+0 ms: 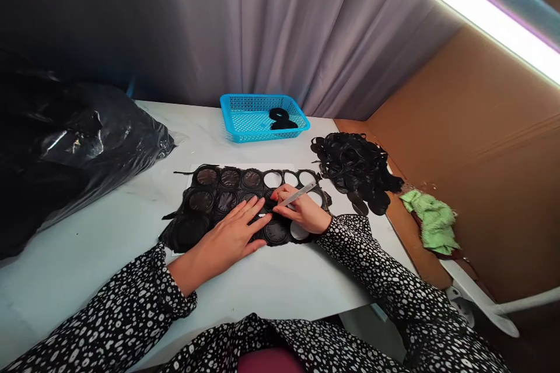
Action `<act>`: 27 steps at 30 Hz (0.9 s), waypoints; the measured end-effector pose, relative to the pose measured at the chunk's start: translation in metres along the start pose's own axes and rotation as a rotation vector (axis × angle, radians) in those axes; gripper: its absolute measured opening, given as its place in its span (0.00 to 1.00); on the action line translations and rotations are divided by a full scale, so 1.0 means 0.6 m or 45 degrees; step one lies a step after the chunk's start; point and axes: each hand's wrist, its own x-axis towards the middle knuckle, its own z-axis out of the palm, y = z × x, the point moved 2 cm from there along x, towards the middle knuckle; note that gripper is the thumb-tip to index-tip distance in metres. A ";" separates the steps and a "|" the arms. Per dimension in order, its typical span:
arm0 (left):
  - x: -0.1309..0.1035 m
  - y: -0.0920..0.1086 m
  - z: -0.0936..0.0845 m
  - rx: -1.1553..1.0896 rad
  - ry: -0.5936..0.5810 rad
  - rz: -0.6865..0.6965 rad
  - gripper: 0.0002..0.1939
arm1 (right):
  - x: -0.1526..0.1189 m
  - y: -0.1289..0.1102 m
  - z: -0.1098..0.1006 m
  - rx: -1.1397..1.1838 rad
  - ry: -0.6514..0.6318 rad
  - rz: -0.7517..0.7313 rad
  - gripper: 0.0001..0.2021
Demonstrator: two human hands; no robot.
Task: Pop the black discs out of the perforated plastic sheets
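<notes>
The right hand (304,213) keeps its grip closed on a thin metal tool (297,194), tip at the black die-cut sheet (219,201); the left hand (227,236) lies flat and spread on it. Lying on the bench (87,245), the sheet looks light, floppy and tearable, best pinned beside each disc

Black sheet (227,204), blue basket (245,122), green cloth (431,218), b/w spotted sleeves (131,309).

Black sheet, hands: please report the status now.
Left hand flat on black sheet. Right hand grips metal tool over it. Nothing in the way.
</notes>
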 end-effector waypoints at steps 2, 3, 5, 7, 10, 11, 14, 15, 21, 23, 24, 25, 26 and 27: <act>-0.001 0.000 0.001 0.009 0.002 -0.001 0.26 | -0.003 -0.006 0.007 -0.049 -0.002 -0.032 0.06; -0.001 -0.001 0.002 0.014 0.003 -0.002 0.26 | -0.005 -0.009 0.014 -0.104 -0.013 -0.063 0.05; -0.002 0.000 0.004 0.019 0.002 -0.001 0.27 | -0.007 -0.012 0.027 -0.251 -0.050 -0.140 0.05; -0.002 0.000 0.004 0.012 0.002 0.001 0.28 | -0.004 -0.003 0.028 -0.369 -0.030 -0.164 0.06; 0.001 -0.004 0.001 -0.004 -0.017 -0.009 0.26 | 0.005 0.041 -0.027 -0.465 0.354 0.074 0.07; 0.003 -0.007 -0.001 -0.011 -0.029 -0.013 0.26 | 0.005 0.057 -0.056 -0.520 0.546 0.202 0.08; 0.015 -0.017 -0.006 -0.034 -0.063 -0.021 0.28 | -0.008 0.076 -0.123 -0.640 0.920 0.384 0.08; 0.018 -0.019 -0.008 -0.032 -0.056 -0.029 0.29 | -0.014 0.069 -0.128 -0.640 0.916 0.353 0.08; -0.001 0.016 -0.015 0.074 0.128 -0.023 0.21 | -0.059 -0.040 0.007 -0.364 0.337 0.013 0.07; -0.021 0.036 -0.009 0.069 0.090 0.028 0.20 | -0.068 -0.058 0.041 -0.237 0.239 0.001 0.07; -0.031 0.043 -0.006 0.056 0.074 0.028 0.21 | -0.070 -0.060 0.048 -0.170 0.214 0.009 0.07; -0.039 0.047 -0.003 0.039 0.060 0.018 0.22 | -0.071 -0.060 0.049 -0.102 0.190 0.022 0.07; -0.044 0.049 -0.001 0.018 0.053 0.008 0.23 | -0.070 -0.058 0.046 -0.040 0.164 0.037 0.07; -0.048 0.048 0.000 -0.007 0.044 0.006 0.24 | -0.069 -0.056 0.041 0.010 0.136 0.052 0.07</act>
